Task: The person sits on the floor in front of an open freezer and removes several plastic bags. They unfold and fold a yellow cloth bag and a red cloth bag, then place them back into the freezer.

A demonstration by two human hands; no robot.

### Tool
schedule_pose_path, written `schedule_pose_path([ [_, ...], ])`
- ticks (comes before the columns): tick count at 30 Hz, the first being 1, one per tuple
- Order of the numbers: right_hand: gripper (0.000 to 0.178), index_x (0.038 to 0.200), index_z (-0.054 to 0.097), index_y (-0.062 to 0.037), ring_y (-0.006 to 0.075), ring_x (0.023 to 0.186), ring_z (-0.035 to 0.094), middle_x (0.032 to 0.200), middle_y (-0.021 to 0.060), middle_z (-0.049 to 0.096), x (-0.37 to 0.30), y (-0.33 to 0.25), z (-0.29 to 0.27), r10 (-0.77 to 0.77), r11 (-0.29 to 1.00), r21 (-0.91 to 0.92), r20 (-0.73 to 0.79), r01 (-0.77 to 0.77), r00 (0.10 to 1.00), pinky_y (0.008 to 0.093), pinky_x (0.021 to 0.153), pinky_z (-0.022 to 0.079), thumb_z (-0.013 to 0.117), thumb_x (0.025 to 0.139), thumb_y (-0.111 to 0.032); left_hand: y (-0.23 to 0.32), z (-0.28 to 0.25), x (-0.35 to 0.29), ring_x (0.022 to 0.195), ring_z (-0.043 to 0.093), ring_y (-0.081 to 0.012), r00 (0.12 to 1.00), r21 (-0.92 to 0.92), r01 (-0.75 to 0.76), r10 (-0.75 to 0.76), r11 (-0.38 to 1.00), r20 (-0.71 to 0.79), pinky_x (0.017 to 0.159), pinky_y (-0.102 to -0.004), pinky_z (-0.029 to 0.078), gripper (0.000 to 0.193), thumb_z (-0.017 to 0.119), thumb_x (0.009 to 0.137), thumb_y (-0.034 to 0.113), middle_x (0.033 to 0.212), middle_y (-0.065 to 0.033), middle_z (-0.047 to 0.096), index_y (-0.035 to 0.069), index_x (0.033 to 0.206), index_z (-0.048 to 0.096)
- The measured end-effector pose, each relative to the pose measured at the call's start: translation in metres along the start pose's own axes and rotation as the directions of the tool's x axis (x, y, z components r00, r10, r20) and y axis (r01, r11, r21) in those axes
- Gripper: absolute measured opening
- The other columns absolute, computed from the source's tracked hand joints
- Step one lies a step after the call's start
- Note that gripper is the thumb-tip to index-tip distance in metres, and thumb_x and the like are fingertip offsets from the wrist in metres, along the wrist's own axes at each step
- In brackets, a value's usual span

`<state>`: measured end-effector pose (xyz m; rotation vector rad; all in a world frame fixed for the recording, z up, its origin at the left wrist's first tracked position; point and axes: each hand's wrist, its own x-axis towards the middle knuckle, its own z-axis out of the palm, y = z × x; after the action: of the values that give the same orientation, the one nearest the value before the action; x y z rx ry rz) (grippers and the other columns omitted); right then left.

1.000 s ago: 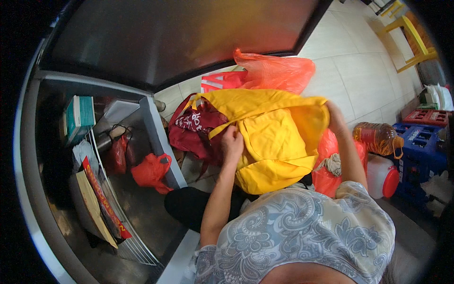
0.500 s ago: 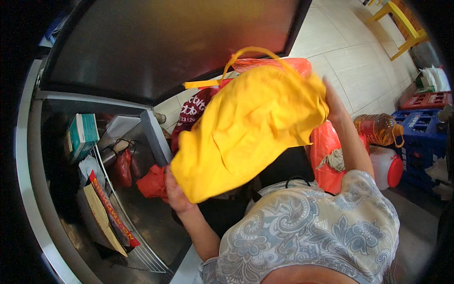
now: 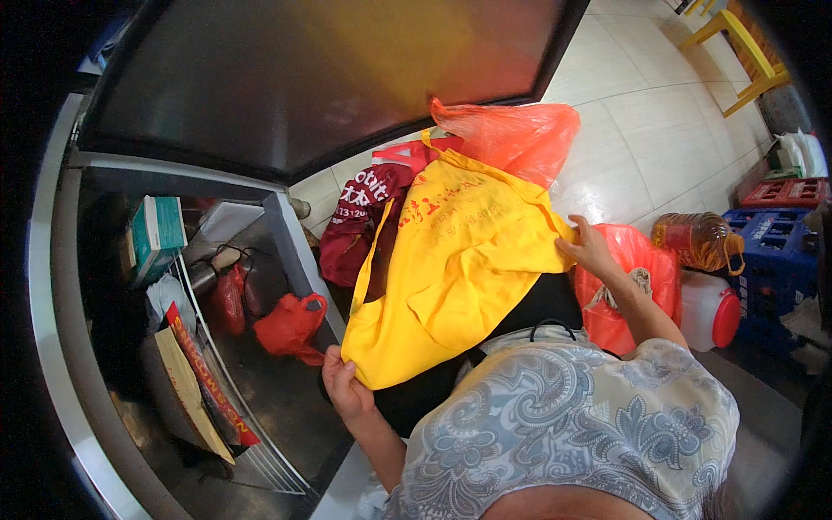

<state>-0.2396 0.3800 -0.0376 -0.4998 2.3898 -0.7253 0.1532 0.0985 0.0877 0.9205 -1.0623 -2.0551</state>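
Note:
A yellow apron [image 3: 433, 286] with thin straps and red print is spread over my lap and the things in front of it. My left hand [image 3: 348, 388] pinches its near left corner between thumb and fingers. At its right edge, my right hand [image 3: 594, 247] grips the cloth, which is wrinkled there. A maroon cloth item [image 3: 351, 230] with white lettering lies beyond the apron on the left, partly covered. Behind the apron's far end puffs up a translucent red plastic bag [image 3: 520, 143].
An open cabinet [image 3: 299, 260] on the left holds a small red bag [image 3: 290, 328], a teal box [image 3: 159, 238] and a wire rack. Its dark door [image 3: 329, 78] swings across the front. Right are a red bag [image 3: 637, 260], an oil bottle [image 3: 693, 238] and blue crates [image 3: 771, 260].
The apron has come down from a raised, bunched position and lies flatter, its print now visible. My right hand has moved down and nearer; the left has lowered slightly.

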Motion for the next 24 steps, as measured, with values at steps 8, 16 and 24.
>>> schedule_pose_path([
  [8, 0.018, 0.097, 0.061, -0.0014, 0.0411, 0.086, 0.062, 0.089, 0.0215, 0.063, 0.022, 0.006, -0.034, -0.306, 0.934, -0.278, -0.303, 0.223, 0.903, 0.0475, 0.077, 0.050, 0.054, 0.087, -0.015, 0.003, 0.022, 0.008, 0.103, 0.064, -0.0199, 0.984, 0.395, 0.175, -0.170, 0.902, -0.047, 0.093, -0.0318, 0.049, 0.046, 0.053, 0.089, -0.005, 0.115, -0.0175, 0.064, 0.000, 0.135, 0.050],
  [16, 0.023, 0.104, 0.056, -0.0067, 0.0247, 0.074, 0.067, 0.088, 0.0093, 0.063, 0.087, -0.022, -0.081, 0.042, 0.681, 0.706, 0.226, -0.194, 0.973, 0.0376, 0.064, 0.056, 0.049, 0.083, -0.002, 0.038, -0.004, 0.044, 0.102, 0.063, -0.0200, 0.988, 0.188, -0.101, 0.121, 0.977, -0.099, 0.095, -0.0311, 0.047, 0.031, 0.053, 0.081, -0.008, 0.110, -0.0123, 0.064, -0.005, 0.111, 0.062],
  [24, 0.045, 0.114, 0.060, 0.0015, 0.0171, 0.087, 0.066, 0.101, 0.0082, 0.068, 0.047, -0.001, -0.086, -0.094, 0.991, 0.118, 0.299, 0.061, 0.950, 0.0311, 0.077, 0.052, 0.067, 0.088, -0.034, 0.006, -0.006, 0.026, 0.113, 0.061, -0.0212, 0.903, 0.316, 0.359, -0.413, 0.878, 0.120, 0.102, -0.0307, 0.043, 0.057, 0.048, 0.067, -0.006, 0.124, -0.0130, 0.063, -0.007, 0.123, 0.061],
])
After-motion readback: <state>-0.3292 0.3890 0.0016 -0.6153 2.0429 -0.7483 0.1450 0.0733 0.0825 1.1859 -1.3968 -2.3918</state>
